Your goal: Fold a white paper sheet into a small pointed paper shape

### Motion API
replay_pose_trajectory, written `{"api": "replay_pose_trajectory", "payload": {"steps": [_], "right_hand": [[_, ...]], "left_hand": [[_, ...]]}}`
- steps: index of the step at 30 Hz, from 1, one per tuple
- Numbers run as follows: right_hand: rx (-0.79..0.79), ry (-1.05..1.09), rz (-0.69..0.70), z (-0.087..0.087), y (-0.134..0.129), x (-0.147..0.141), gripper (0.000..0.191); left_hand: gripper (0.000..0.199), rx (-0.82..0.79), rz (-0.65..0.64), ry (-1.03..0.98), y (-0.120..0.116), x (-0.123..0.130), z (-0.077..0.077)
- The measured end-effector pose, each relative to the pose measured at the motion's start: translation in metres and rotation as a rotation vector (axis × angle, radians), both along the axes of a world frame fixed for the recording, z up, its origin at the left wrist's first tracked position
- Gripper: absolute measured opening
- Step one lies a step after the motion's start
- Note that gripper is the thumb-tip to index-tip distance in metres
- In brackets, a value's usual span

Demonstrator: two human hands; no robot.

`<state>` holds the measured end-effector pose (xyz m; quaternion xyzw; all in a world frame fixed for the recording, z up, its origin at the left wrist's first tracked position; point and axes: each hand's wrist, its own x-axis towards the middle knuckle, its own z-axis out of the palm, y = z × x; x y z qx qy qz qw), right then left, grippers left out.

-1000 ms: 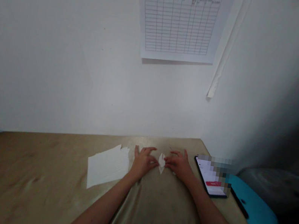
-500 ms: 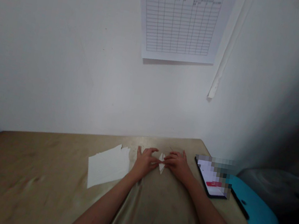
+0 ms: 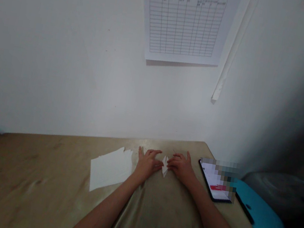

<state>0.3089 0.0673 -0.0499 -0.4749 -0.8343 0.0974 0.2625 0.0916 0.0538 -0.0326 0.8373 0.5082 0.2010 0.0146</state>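
A small folded white paper (image 3: 164, 167), narrow and pointed at its near end, lies on the brown table between my two hands. My left hand (image 3: 147, 164) is at its left side, fingertips at the paper's edge, thumb and fingers apart. On the other side my right hand (image 3: 181, 167) touches the right edge with its fingertips, its fingers spread. Neither hand is closed round the paper. Left of my left hand lie flat white sheets (image 3: 110, 170) with a torn upper edge.
A phone or tablet (image 3: 217, 185), partly pixelated, lies on the table (image 3: 43, 173) at the right, with a dark pen-like object (image 3: 244, 208) beside it. Beyond the right edge is a blue stool (image 3: 270, 227). A printed chart (image 3: 185, 26) hangs on the wall behind.
The fingers of both hands have shifted slightly at the folded paper, and the fingertips are a little farther apart. The paper stays in about the same place.
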Motion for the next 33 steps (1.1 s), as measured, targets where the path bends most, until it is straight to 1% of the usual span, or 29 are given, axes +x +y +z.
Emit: {"api": "replay_pose_trajectory", "payload": {"steps": [6, 13, 24, 29, 33], "right_hand": [[0.017, 0.041, -0.013, -0.0058, 0.0015, 0.0004, 0.020], [-0.003, 0.046, -0.018, -0.0080, 0.0017, 0.0018, 0.019], [-0.105, 0.095, -0.027, -0.0033, -0.0029, 0.0005, 0.018], [-0.092, 0.099, -0.016, -0.0034, -0.0016, -0.0006, 0.012], [-0.091, 0.107, -0.013, -0.0023, -0.0021, -0.0013, 0.011]], "left_hand": [[0.016, 0.001, 0.027, -0.040, -0.0034, 0.0008, 0.0016], [0.015, -0.027, 0.046, -0.059, -0.0018, -0.0005, -0.0023], [0.012, -0.149, 0.056, -0.090, 0.0022, -0.0045, -0.0016], [0.012, -0.138, 0.061, -0.111, -0.0003, -0.0017, -0.0024], [0.014, -0.172, 0.058, -0.119, -0.0019, 0.0008, -0.0032]]}}
